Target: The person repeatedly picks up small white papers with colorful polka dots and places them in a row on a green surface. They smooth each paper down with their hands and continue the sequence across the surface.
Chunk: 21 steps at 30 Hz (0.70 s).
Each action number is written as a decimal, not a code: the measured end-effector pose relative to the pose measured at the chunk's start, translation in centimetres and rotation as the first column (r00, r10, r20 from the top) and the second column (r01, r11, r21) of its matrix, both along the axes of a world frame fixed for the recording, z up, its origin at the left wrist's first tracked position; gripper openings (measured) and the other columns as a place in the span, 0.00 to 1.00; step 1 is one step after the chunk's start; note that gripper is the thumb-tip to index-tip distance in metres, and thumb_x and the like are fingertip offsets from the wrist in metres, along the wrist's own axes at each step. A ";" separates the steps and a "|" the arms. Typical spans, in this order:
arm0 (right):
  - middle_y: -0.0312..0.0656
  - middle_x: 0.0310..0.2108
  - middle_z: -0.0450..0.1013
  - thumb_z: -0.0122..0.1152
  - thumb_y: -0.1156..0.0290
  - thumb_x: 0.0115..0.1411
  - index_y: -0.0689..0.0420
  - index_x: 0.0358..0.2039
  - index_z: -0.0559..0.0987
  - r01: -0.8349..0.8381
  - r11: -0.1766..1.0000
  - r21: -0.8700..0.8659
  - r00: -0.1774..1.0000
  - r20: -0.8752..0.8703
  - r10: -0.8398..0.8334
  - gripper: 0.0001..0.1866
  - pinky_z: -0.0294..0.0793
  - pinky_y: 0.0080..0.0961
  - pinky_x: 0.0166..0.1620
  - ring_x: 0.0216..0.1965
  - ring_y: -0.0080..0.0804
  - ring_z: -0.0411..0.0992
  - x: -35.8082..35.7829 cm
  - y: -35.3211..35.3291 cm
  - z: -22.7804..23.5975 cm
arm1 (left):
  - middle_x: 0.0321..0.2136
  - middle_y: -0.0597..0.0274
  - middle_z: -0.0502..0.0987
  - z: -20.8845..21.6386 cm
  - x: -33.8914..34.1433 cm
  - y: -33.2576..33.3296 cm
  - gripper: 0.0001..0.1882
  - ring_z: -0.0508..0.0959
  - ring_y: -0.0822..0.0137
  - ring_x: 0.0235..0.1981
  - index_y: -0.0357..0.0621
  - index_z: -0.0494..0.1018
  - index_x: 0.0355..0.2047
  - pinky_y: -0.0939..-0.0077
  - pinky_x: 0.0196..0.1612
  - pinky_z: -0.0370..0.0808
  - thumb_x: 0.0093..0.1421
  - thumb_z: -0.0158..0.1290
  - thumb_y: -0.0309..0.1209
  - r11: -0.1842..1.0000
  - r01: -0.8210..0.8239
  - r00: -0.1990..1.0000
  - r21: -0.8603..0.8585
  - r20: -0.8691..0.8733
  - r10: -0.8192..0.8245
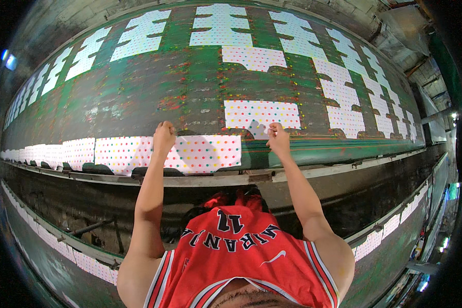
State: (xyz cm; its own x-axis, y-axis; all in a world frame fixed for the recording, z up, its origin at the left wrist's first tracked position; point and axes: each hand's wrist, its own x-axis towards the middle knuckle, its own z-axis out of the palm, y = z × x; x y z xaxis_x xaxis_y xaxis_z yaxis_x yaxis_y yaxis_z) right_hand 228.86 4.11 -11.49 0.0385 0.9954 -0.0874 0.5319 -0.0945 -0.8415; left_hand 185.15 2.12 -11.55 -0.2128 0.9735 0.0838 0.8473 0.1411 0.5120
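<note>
My left hand (164, 136) is closed, its fingers curled above the far edge of a white polka-dot piece (205, 151). That piece lies along the table's near edge; whether the fingers hold anything is hidden. To the right, my right hand (277, 137) is also closed, with thumb and fingers drawn together. It is at the near edge of a smaller white polka-dot piece (262, 113), and a hand's shadow falls there. Whether its fingers grip that edge cannot be made out. The smaller piece lies flat on the long green table (123, 110).
More notched dotted pieces (220, 25) lie in rows at the far side, with others (339, 100) to the right. A rail (205, 180) runs along the table's near edge. Behind me stands another long table (51, 267) with dotted pieces along its edge.
</note>
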 end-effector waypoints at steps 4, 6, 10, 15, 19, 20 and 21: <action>0.48 0.32 0.79 0.60 0.74 0.62 0.63 0.40 0.78 0.110 0.983 0.146 0.991 0.053 -0.119 0.08 0.76 0.33 0.30 0.26 0.35 0.79 5.3 3.6 -0.7 | 0.37 0.47 0.77 -0.7 6.2 4.4 0.05 0.77 0.41 0.40 0.41 0.74 0.35 0.50 0.42 0.73 0.60 0.51 0.27 0.994 0.103 0.989 0.028 0.100 -0.106; 0.48 0.32 0.79 0.61 0.73 0.61 0.63 0.37 0.79 0.157 0.981 0.110 0.985 0.051 -0.163 0.07 0.76 0.34 0.32 0.29 0.37 0.79 8.0 5.8 -1.1 | 0.36 0.46 0.77 -1.1 9.3 6.7 0.06 0.77 0.41 0.40 0.41 0.75 0.36 0.50 0.41 0.74 0.60 0.51 0.26 0.986 0.162 0.980 0.029 0.113 -0.164; 0.49 0.32 0.78 0.63 0.73 0.56 0.60 0.36 0.81 0.058 0.972 0.229 0.951 0.283 -0.124 0.07 0.75 0.39 0.39 0.34 0.49 0.77 12.4 10.2 -1.7 | 0.37 0.45 0.77 -2.0 14.8 11.3 0.07 0.77 0.42 0.41 0.40 0.76 0.36 0.50 0.43 0.74 0.57 0.53 0.25 0.979 0.195 0.977 0.058 0.081 -0.199; 0.48 0.36 0.76 0.66 0.73 0.53 0.59 0.35 0.82 -0.048 0.976 0.214 0.938 0.345 -0.029 0.08 0.74 0.41 0.42 0.41 0.51 0.75 14.8 15.4 -3.0 | 0.36 0.47 0.76 -3.2 18.7 14.3 0.06 0.77 0.42 0.41 0.40 0.77 0.34 0.52 0.43 0.74 0.54 0.55 0.22 0.990 0.116 0.993 0.086 0.016 -0.118; 0.48 0.35 0.73 0.70 0.75 0.49 0.59 0.30 0.80 -0.147 0.953 0.266 0.933 0.358 0.044 0.08 0.74 0.43 0.42 0.40 0.50 0.74 15.3 17.1 -4.2 | 0.32 0.50 0.74 -3.4 18.8 14.6 0.07 0.76 0.44 0.37 0.40 0.74 0.31 0.52 0.41 0.73 0.52 0.54 0.18 0.988 0.151 0.988 0.041 0.022 -0.152; 0.48 0.33 0.72 0.70 0.76 0.48 0.59 0.29 0.80 -0.155 0.958 0.242 0.935 0.349 0.063 0.08 0.74 0.43 0.42 0.39 0.50 0.73 15.4 17.1 -4.4 | 0.32 0.49 0.74 -3.3 18.9 14.5 0.07 0.75 0.44 0.38 0.39 0.74 0.32 0.52 0.40 0.73 0.52 0.54 0.17 0.982 0.176 0.984 0.063 0.001 -0.176; 0.47 0.31 0.70 0.70 0.75 0.48 0.58 0.27 0.79 -0.170 0.942 0.289 0.934 0.351 0.061 0.07 0.75 0.42 0.42 0.37 0.48 0.73 15.4 17.1 -4.5 | 0.32 0.49 0.74 -3.2 18.9 14.4 0.07 0.75 0.44 0.38 0.39 0.73 0.32 0.52 0.40 0.72 0.52 0.53 0.17 0.980 0.185 0.983 0.077 -0.016 -0.185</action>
State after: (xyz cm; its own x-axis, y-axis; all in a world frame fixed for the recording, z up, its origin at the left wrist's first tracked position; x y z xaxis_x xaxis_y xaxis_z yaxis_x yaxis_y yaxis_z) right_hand 244.22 21.25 -15.99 -0.1057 0.9690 0.2232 0.7766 0.2206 -0.5901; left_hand 204.05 16.53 -14.71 -0.0284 0.9865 0.1615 0.8598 -0.0583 0.5073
